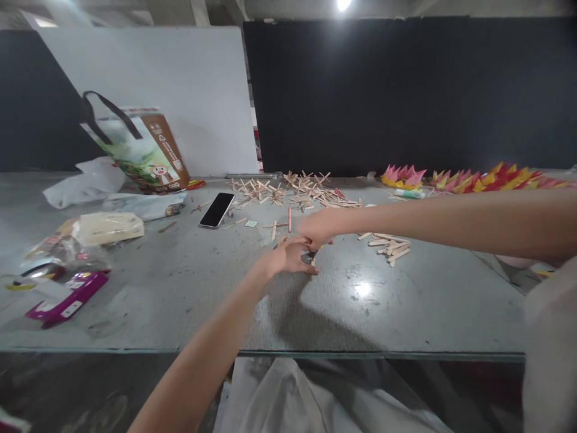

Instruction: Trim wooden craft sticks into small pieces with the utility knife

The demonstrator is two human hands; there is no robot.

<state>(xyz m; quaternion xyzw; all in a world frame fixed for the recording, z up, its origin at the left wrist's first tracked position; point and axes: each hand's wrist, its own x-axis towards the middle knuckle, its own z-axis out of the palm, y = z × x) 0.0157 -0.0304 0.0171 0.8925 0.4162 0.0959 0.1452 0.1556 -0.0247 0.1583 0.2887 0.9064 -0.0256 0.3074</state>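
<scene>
My left hand is low over the table, its thumb and fingers curled around a small wooden craft stick that shows only in part. Against it from the upper right comes my right hand, fingers bent down and closed at the same spot. A speck of yellow shows under the right fingers, too small to make out. Just behind the hands lie crossed craft sticks and a thin red-and-white strip. To the right of my right hand is a loose pile of craft sticks.
Heaped crossed sticks lie at the back, with a phone to their left. A carrier bag, plastic packets and a purple package occupy the left side. Pink and yellow paper flowers and a glue tube sit back right.
</scene>
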